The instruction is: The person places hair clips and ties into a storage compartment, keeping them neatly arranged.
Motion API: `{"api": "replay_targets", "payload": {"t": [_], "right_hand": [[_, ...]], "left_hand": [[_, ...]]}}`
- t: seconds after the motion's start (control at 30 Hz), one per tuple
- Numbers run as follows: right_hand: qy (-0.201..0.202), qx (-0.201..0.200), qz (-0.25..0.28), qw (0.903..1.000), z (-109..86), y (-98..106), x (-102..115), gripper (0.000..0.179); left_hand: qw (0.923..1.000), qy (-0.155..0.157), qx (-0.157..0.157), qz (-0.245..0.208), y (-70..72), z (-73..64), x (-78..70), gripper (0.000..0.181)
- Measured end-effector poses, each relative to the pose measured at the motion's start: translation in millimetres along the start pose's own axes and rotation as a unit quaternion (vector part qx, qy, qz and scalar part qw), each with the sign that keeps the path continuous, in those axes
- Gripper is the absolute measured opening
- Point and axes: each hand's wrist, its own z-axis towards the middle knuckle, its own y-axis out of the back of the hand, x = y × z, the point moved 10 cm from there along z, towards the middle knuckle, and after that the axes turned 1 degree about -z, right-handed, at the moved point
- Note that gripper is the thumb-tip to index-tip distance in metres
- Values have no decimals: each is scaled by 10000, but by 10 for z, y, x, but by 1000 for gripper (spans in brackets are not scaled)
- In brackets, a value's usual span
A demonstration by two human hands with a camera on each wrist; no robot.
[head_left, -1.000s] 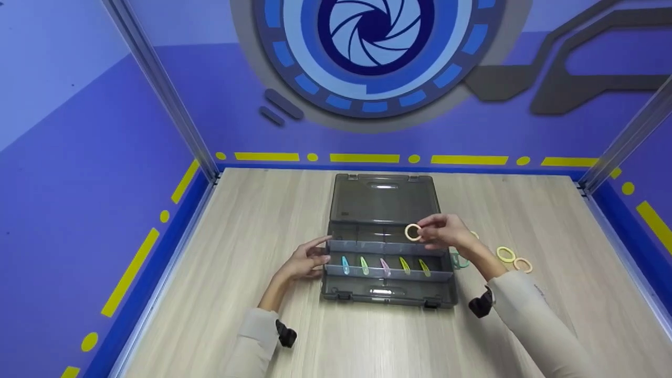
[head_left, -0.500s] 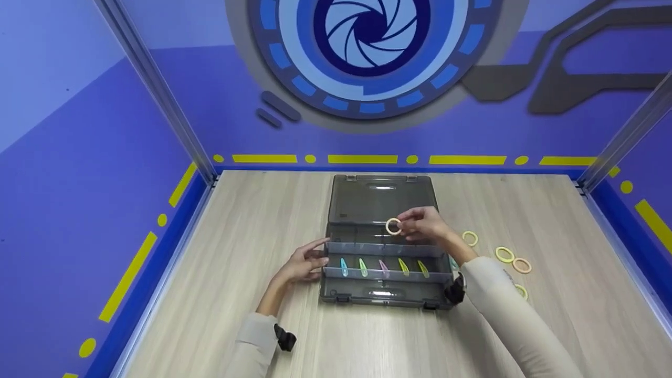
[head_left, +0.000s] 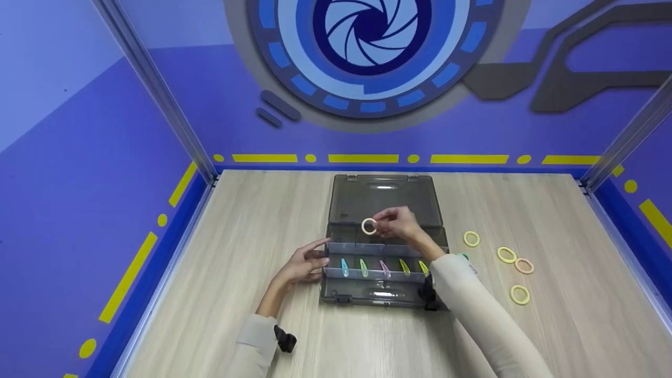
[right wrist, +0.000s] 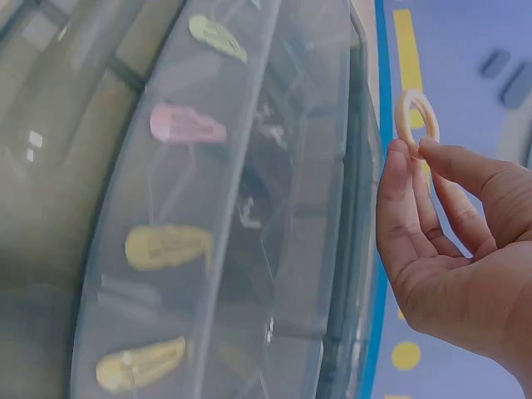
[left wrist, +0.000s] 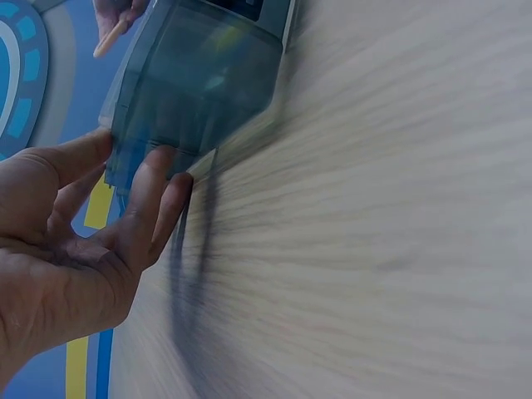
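A dark translucent compartment box (head_left: 386, 199) lies with its lid folded back. In its middle row several snap hair clips stand side by side, among them a blue clip (head_left: 344, 266), a pink clip (right wrist: 187, 125) and a yellow clip (right wrist: 169, 247). My right hand (head_left: 397, 224) pinches a pale peach hair tie (right wrist: 403, 120) between thumb and fingertips, raised over the rear row, left of its middle in the head view. My left hand (head_left: 300, 266) rests against the box's left end; its spread fingertips touch the side wall.
Right of the box, loose hair ties lie on the wooden table (head_left: 551, 210): several yellow ones, such as the yellow hair tie (head_left: 511, 295), and one peach hair tie (head_left: 532, 266). Something green (head_left: 465, 256) shows behind the right sleeve. Blue panels (head_left: 294, 139) enclose the table.
My right hand has carried the peach hair tie leftward across the rear row. The hair ties its arm covered on the table now show. My left hand has stayed at the box.
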Motion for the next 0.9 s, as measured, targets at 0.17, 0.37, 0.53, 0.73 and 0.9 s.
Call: {"api": "replay_targets", "payload": {"t": [0.17,0.37,0.53,0.73,0.9], "right_hand": [[115,-227,-508,9984,58,-170,21,15],[303,-646,-1072,9917,80,-328,53,8],[577,-1007,-1324,9844,87,-456,51,5],[439,-982,-1742,9788,105,-566,-6,4],[368,-1140,-2381,9638,113,-628,0,4]], "left_hand": [[9999,27,-86,-94,9,-4,-16,60],[9996,103,-152,-196,-3,21,0,59],[9994,121,-126,-286,2,30,10,59],[9996,72,-105,-246,13,12,0,58],[9999,14,-92,-46,6,6,1,58]]}}
